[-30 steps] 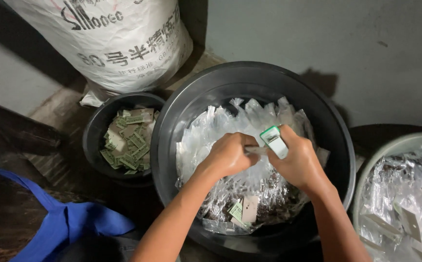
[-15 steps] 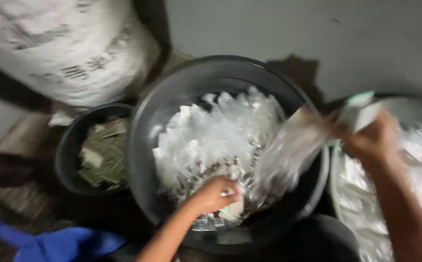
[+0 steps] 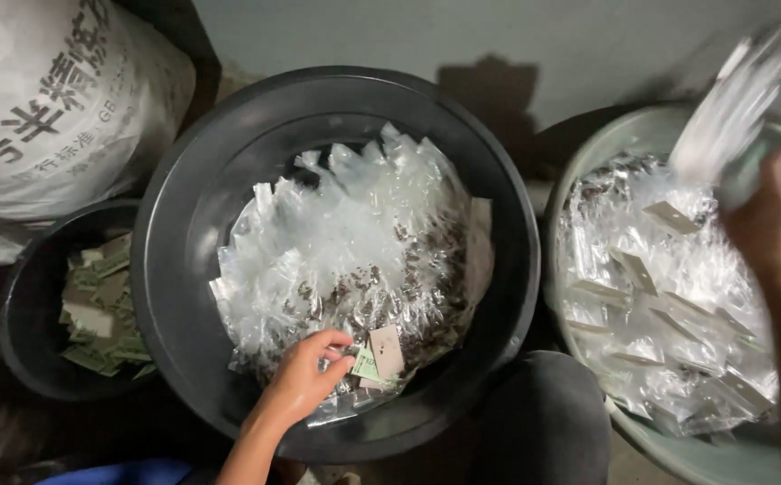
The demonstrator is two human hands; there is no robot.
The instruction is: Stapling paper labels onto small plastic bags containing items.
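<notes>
My left hand (image 3: 305, 377) reaches into the big black tub (image 3: 229, 162) and pinches a small clear packet with a green card (image 3: 365, 364) at the near edge of the pile of clear plastic packets (image 3: 354, 242). Far to the right, my right hand (image 3: 772, 211) is raised over the grey-green tub (image 3: 579, 162) and holds a blurred clear plastic packet (image 3: 736, 103) that points up and away. That tub is full of clear packets with small card labels (image 3: 660, 278).
A small black bucket (image 3: 26, 296) of green and white cards sits at the left. A large white woven sack (image 3: 49, 99) leans behind it. A grey wall runs along the back. Blue cloth (image 3: 121, 471) shows at the bottom left.
My right hand has swung from the black tub over to the right tub with a clear packet. My left hand has dropped to the near edge of the pile and taken a packet.
</notes>
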